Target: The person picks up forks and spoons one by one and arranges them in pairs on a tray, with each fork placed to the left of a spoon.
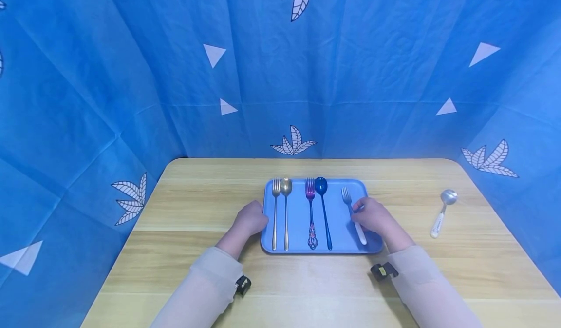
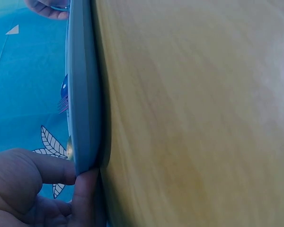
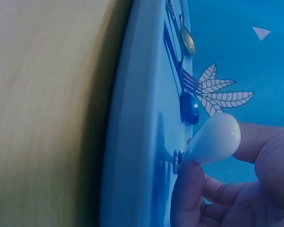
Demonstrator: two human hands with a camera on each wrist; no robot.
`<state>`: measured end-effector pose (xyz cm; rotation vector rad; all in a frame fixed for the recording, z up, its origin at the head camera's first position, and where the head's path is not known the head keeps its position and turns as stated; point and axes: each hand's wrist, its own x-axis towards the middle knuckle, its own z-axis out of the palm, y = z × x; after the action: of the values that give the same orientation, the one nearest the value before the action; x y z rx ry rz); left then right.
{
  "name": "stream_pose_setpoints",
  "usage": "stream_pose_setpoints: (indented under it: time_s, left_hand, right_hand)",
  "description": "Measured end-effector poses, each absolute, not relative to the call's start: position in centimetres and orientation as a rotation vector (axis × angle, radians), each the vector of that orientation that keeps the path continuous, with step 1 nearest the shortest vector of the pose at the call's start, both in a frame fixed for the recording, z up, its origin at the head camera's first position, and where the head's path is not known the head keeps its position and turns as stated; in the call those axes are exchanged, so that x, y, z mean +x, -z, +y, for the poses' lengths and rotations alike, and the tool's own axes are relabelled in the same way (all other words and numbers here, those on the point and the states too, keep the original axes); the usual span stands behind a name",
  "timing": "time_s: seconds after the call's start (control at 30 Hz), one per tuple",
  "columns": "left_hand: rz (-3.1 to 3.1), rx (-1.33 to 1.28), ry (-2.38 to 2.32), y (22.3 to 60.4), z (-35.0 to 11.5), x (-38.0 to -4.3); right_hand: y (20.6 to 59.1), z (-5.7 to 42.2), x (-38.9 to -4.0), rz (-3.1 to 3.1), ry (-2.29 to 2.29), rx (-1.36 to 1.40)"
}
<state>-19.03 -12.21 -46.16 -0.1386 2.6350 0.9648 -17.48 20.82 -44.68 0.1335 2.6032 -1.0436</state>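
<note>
A blue rectangular tray (image 1: pixel 299 221) lies on the table in the head view. At its left edge, my left hand (image 1: pixel 252 217) pinches the rim; the left wrist view shows thumb and finger there. My right hand (image 1: pixel 372 215) holds a small fork with a white handle (image 1: pixel 360 234) over the tray's right part. In the right wrist view the white handle (image 3: pixel 215 139) points toward the camera, tilted, between thumb and finger. From left to right, the tray also bears a gold fork (image 1: pixel 275 187), a gold spoon (image 1: pixel 286 186), a purple fork (image 1: pixel 310 189) and a dark blue spoon (image 1: pixel 321 185).
A small spoon with a white handle (image 1: pixel 448 197) lies on the wooden table (image 1: pixel 197 196), right of the tray. Blue patterned cloth (image 1: pixel 372 74) hangs behind the table and along both sides.
</note>
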Motion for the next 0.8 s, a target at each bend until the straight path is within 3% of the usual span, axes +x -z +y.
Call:
stream_pose_setpoints:
  time_s: [0.8]
  left_hand:
    - [2.640,-0.120,-0.951,46.19,-12.36,-19.08]
  right_hand:
    - [45.39,20.54,-17.46,2.614,1.056,0.185]
